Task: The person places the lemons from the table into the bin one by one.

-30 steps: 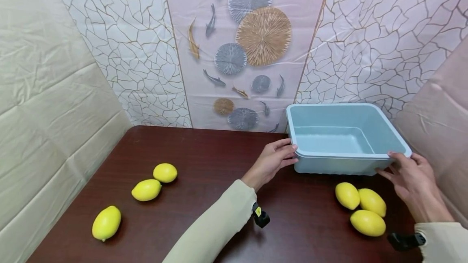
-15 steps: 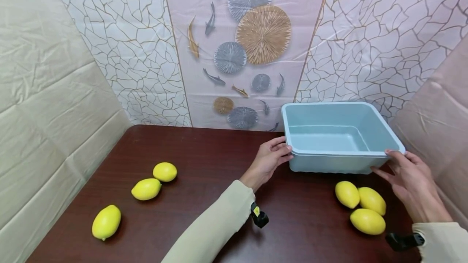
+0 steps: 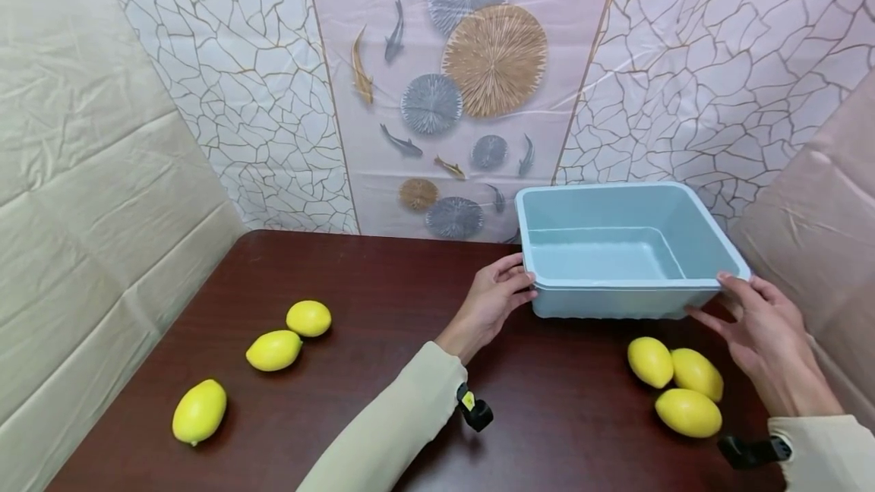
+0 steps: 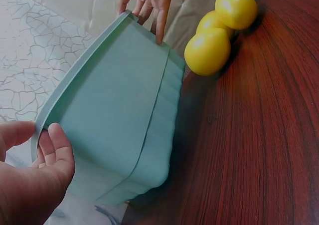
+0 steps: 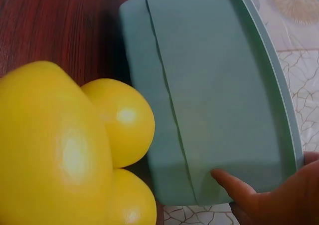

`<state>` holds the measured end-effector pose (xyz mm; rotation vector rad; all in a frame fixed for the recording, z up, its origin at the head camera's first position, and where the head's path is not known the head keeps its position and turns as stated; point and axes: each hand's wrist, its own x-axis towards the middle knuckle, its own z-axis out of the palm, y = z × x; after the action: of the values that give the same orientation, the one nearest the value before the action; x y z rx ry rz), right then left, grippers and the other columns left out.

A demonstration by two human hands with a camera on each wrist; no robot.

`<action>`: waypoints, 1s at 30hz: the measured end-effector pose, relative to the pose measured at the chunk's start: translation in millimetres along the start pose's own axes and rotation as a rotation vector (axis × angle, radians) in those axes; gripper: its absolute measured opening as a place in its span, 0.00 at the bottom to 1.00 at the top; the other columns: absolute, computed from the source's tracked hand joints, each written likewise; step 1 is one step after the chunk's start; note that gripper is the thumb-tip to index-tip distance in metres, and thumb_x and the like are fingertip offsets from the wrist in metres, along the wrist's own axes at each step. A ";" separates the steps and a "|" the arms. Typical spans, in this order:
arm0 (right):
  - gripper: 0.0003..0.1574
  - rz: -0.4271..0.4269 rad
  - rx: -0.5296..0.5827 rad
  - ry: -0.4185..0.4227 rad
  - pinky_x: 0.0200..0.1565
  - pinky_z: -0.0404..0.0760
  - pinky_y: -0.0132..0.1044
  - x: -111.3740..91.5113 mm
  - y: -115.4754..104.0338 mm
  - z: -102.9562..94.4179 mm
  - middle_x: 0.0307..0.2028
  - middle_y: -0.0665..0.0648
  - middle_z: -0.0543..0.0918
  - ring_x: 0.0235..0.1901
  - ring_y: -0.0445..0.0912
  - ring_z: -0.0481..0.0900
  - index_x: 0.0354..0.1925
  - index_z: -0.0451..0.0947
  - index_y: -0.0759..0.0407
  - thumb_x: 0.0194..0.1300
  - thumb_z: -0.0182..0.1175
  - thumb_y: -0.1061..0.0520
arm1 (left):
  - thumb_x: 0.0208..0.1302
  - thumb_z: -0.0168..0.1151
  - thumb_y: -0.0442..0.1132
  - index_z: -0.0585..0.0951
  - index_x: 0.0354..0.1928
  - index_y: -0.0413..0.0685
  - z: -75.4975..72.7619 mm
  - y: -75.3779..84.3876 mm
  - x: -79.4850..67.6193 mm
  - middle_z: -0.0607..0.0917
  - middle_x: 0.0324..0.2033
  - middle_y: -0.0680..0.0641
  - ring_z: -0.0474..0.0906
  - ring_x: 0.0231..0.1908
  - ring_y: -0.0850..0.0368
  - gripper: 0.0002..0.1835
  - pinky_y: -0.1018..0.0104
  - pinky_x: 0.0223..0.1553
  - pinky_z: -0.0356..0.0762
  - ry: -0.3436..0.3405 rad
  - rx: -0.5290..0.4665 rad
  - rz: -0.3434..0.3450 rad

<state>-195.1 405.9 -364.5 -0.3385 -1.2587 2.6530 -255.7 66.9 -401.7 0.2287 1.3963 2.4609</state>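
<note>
Shifting toward 9 o'clock in the head view, the bin (image 3: 618, 302) stands at 3 o'clock, suggesting two-handed repositioning. Left wrist view: left hand (image 4: 39, 177), 8 o'clock, pinches the bin. Right wrist view: right hand (image 5: 274, 197), 4 o'clock, grips it; lemons (image 5: 50, 145), 8 o'clock.

Yellow sticker (image 3: 468, 400), small, one: on the black wrist camera (image 3: 479, 417) at the cuff of the left sleeve (image 3: 403, 416); any marking on it too small to read in the head view. Lettering, brands, numbers and signs: none legible in the head view or in either wrist view.
</note>
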 end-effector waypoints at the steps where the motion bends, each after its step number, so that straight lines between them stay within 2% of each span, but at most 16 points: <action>1: 0.13 -0.003 -0.006 -0.004 0.24 0.82 0.57 -0.9 0.0 1.5 0.43 0.41 0.84 0.39 0.44 0.86 0.47 0.75 0.56 0.67 0.61 0.69 | 0.67 0.62 0.29 0.73 0.67 0.41 -0.7 1.2 -1.1 0.83 0.43 0.47 0.82 0.40 0.58 0.26 0.67 0.42 0.82 0.001 -0.003 0.000; 4: 0.10 -0.013 -0.017 -0.022 0.25 0.82 0.58 -3.4 0.4 6.0 0.46 0.42 0.81 0.40 0.44 0.85 0.39 0.71 0.56 0.67 0.60 0.69 | 0.67 0.61 0.30 0.72 0.67 0.41 -2.9 5.1 -3.7 0.83 0.46 0.46 0.81 0.42 0.58 0.26 0.68 0.42 0.81 0.000 -0.015 0.007; 7: 0.13 -0.020 -0.012 -0.043 0.26 0.83 0.58 -6.6 1.1 9.9 0.46 0.44 0.80 0.40 0.44 0.85 0.33 0.67 0.57 0.67 0.59 0.69 | 0.67 0.61 0.30 0.72 0.67 0.43 -5.6 7.7 -6.5 0.84 0.49 0.45 0.81 0.43 0.58 0.27 0.68 0.41 0.80 0.002 -0.027 0.005; 10: 0.14 -0.020 0.026 -0.070 0.27 0.82 0.59 -9.8 1.9 12.8 0.44 0.47 0.82 0.39 0.46 0.85 0.30 0.67 0.58 0.68 0.57 0.71 | 0.67 0.61 0.30 0.73 0.67 0.45 -8.0 9.6 -10.1 0.83 0.51 0.44 0.80 0.43 0.57 0.26 0.67 0.41 0.80 0.007 -0.038 -0.003; 14: 0.11 -0.021 0.047 -0.095 0.27 0.82 0.60 -13.1 3.5 16.8 0.43 0.49 0.84 0.38 0.47 0.86 0.30 0.71 0.60 0.68 0.57 0.72 | 0.66 0.61 0.30 0.73 0.66 0.46 -9.9 12.2 -14.9 0.83 0.51 0.44 0.79 0.41 0.56 0.26 0.67 0.40 0.78 0.021 -0.070 -0.006; 18: 0.08 -0.015 0.065 -0.123 0.28 0.82 0.61 -17.1 3.7 20.5 0.44 0.50 0.86 0.39 0.47 0.86 0.32 0.75 0.62 0.68 0.56 0.71 | 0.64 0.59 0.28 0.71 0.66 0.43 -9.0 13.4 -18.2 0.82 0.48 0.44 0.77 0.37 0.56 0.27 0.67 0.37 0.77 0.053 -0.116 0.001; 24: 0.11 0.004 0.076 -0.173 0.30 0.82 0.61 -22.4 3.3 23.1 0.45 0.50 0.87 0.42 0.47 0.86 0.32 0.80 0.66 0.71 0.54 0.69 | 0.60 0.57 0.27 0.68 0.65 0.39 -8.4 18.9 -25.5 0.79 0.48 0.43 0.74 0.33 0.56 0.29 0.68 0.35 0.75 0.081 -0.144 0.025; 30: 0.13 0.043 0.059 -0.217 0.33 0.82 0.63 -25.7 1.6 24.4 0.47 0.51 0.87 0.43 0.47 0.85 0.38 0.84 0.66 0.74 0.52 0.66 | 0.58 0.56 0.25 0.71 0.60 0.41 -11.9 24.2 -30.5 0.79 0.46 0.43 0.71 0.30 0.56 0.26 0.68 0.32 0.73 0.083 -0.156 0.047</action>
<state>-177.5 380.2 -347.5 -0.0700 -1.2407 2.8187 -234.6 35.4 -386.7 0.1272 1.2358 2.6296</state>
